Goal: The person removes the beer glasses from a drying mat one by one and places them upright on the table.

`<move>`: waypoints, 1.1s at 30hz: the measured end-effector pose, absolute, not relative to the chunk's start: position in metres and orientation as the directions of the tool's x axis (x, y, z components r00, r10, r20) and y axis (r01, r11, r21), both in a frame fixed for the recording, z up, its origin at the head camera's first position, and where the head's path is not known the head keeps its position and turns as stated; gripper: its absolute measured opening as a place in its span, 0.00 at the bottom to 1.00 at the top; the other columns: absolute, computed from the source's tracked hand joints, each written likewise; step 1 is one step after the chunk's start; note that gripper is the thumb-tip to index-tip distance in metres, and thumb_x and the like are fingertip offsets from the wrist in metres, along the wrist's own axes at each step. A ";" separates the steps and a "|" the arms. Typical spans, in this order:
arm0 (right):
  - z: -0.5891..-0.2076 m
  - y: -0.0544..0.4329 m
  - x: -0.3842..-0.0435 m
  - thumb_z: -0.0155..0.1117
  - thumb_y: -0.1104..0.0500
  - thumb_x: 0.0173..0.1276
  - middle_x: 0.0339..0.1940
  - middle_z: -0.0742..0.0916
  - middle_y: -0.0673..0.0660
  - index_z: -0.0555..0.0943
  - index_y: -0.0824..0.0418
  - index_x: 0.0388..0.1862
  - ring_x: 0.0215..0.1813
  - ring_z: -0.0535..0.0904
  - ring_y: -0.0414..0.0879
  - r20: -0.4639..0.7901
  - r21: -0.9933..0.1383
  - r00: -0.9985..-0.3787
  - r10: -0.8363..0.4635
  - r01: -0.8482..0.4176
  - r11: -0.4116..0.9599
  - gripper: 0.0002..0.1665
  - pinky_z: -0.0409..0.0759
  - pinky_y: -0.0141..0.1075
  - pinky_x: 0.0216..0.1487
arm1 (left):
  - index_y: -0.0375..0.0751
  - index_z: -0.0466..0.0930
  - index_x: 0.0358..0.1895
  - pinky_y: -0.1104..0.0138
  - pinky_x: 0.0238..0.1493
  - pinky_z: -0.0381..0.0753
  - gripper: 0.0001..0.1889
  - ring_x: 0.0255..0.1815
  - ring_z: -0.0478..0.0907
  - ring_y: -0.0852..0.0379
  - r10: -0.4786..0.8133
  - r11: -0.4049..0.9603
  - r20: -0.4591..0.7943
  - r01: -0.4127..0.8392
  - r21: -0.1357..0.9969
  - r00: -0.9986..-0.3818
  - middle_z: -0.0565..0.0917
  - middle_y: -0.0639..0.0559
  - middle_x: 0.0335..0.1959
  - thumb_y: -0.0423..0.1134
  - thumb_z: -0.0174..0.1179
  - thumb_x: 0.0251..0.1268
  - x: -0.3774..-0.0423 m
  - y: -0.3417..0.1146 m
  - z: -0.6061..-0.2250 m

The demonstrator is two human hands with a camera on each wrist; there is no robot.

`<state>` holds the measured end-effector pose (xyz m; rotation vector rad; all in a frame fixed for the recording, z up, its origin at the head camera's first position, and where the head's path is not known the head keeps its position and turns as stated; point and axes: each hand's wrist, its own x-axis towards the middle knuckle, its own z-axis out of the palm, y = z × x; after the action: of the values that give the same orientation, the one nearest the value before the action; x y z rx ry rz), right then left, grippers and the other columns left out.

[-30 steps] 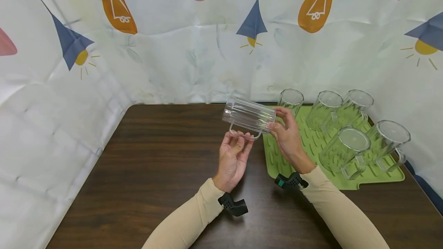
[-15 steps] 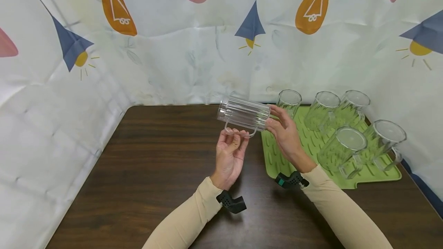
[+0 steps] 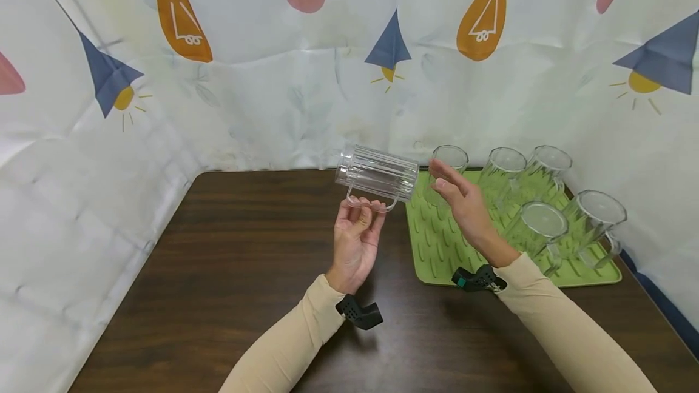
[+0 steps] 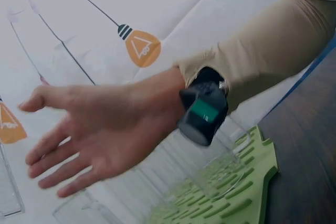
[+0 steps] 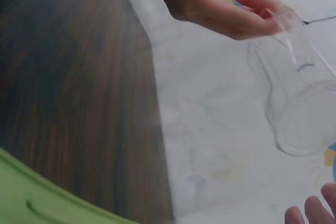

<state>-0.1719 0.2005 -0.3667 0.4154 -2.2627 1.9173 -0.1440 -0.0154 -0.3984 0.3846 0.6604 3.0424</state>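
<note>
A clear ribbed glass mug (image 3: 379, 171) lies sideways in the air in the head view, its handle pointing down. My left hand (image 3: 355, 241) grips that handle with fingers and thumb; the right wrist view shows the same mug (image 5: 294, 93) hanging from the left fingers. Just right of the mug, apart from it, my right hand (image 3: 466, 208) is held with fingers extended and nothing in it. The left wrist view shows the right hand (image 4: 110, 129) with its palm and spread fingers in sight.
Several clear glass mugs (image 3: 595, 217) stand on a green drying mat (image 3: 437, 259) at the right of the dark wooden table (image 3: 246, 259). One mug (image 3: 450, 159) stands at the mat's back left corner. A printed white curtain (image 3: 284, 102) hangs behind.
My right hand has let go of the mug and drawn back to the right. The left hand keeps its grip on the handle, and the mug has shifted slightly left in view.
</note>
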 end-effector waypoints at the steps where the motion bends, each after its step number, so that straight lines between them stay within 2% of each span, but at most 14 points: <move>1: -0.364 0.204 -0.171 0.48 0.53 0.84 0.82 0.70 0.61 0.63 0.56 0.82 0.79 0.70 0.45 0.287 -0.936 -0.951 -0.116 -0.304 0.179 0.31 0.73 0.18 0.70 | 0.48 0.78 0.40 0.65 0.62 0.87 0.09 0.47 0.88 0.59 0.056 -0.911 0.239 0.048 0.410 -0.969 0.84 0.57 0.39 0.27 0.57 0.72 -0.145 -0.016 -0.398; 6: -0.352 0.217 -0.166 0.50 0.51 0.85 0.82 0.70 0.58 0.63 0.50 0.82 0.83 0.65 0.55 0.292 -0.899 -0.946 -0.137 -0.321 0.297 0.31 0.69 0.13 0.69 | 0.49 0.80 0.41 0.65 0.61 0.87 0.08 0.47 0.87 0.59 0.064 -0.909 0.261 0.052 0.414 -0.963 0.84 0.57 0.40 0.28 0.59 0.71 -0.149 -0.019 -0.396; 9: -0.345 0.225 -0.162 0.49 0.52 0.85 0.83 0.68 0.58 0.62 0.51 0.83 0.84 0.62 0.55 0.305 -0.882 -0.939 -0.160 -0.342 0.324 0.31 0.68 0.13 0.68 | 0.49 0.80 0.42 0.66 0.60 0.87 0.08 0.47 0.86 0.58 0.071 -0.906 0.275 0.054 0.419 -0.959 0.84 0.57 0.40 0.29 0.59 0.71 -0.151 -0.021 -0.396; 15: -0.331 0.244 -0.152 0.48 0.53 0.85 0.85 0.65 0.56 0.59 0.50 0.84 0.85 0.62 0.44 0.321 -0.836 -0.930 -0.179 -0.367 0.408 0.32 0.67 0.11 0.68 | 0.50 0.81 0.42 0.67 0.57 0.87 0.09 0.46 0.86 0.58 0.076 -0.896 0.287 0.060 0.439 -0.955 0.85 0.58 0.40 0.29 0.57 0.72 -0.156 -0.024 -0.394; 21: -0.318 0.261 -0.144 0.49 0.54 0.85 0.85 0.64 0.54 0.57 0.48 0.84 0.84 0.64 0.46 0.339 -0.819 -0.926 -0.165 -0.377 0.433 0.32 0.68 0.12 0.68 | 0.49 0.81 0.41 0.67 0.56 0.85 0.08 0.45 0.85 0.57 0.068 -0.892 0.287 0.070 0.446 -0.955 0.85 0.57 0.39 0.29 0.59 0.70 -0.161 -0.027 -0.392; 24: -0.313 0.271 -0.140 0.50 0.55 0.85 0.85 0.64 0.54 0.58 0.49 0.84 0.82 0.65 0.36 0.351 -0.810 -0.923 -0.155 -0.383 0.445 0.33 0.69 0.12 0.67 | 0.48 0.80 0.41 0.67 0.56 0.85 0.08 0.45 0.84 0.57 0.068 -0.892 0.291 0.072 0.447 -0.954 0.84 0.57 0.40 0.28 0.59 0.70 -0.163 -0.028 -0.392; 28: -0.307 0.285 -0.131 0.51 0.56 0.84 0.85 0.64 0.52 0.57 0.47 0.84 0.75 0.67 0.22 0.343 -0.792 -0.930 -0.132 -0.362 0.492 0.34 0.69 0.10 0.65 | 0.48 0.79 0.41 0.67 0.56 0.85 0.08 0.45 0.84 0.57 0.072 -0.883 0.304 0.081 0.462 -0.950 0.84 0.57 0.40 0.27 0.60 0.70 -0.167 -0.031 -0.392; 31: -0.303 0.296 -0.124 0.52 0.55 0.84 0.86 0.62 0.48 0.55 0.43 0.85 0.75 0.67 0.22 0.311 -0.789 -0.944 -0.114 -0.323 0.522 0.35 0.68 0.10 0.64 | 0.48 0.79 0.42 0.68 0.55 0.85 0.08 0.45 0.84 0.58 0.076 -0.868 0.314 0.091 0.488 -0.947 0.84 0.57 0.41 0.28 0.60 0.70 -0.169 -0.034 -0.392; 33: -0.302 0.304 -0.121 0.51 0.56 0.84 0.87 0.60 0.48 0.53 0.44 0.85 0.78 0.66 0.26 0.313 -0.792 -0.943 -0.114 -0.325 0.516 0.36 0.68 0.10 0.65 | 0.48 0.79 0.42 0.68 0.55 0.85 0.08 0.45 0.84 0.58 0.079 -0.858 0.322 0.100 0.504 -0.944 0.84 0.57 0.41 0.28 0.61 0.70 -0.170 -0.035 -0.392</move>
<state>-0.1208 0.3041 -0.3020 0.3738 -2.5365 1.3956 -0.1703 -0.0352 -0.3921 0.5293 0.8406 2.9921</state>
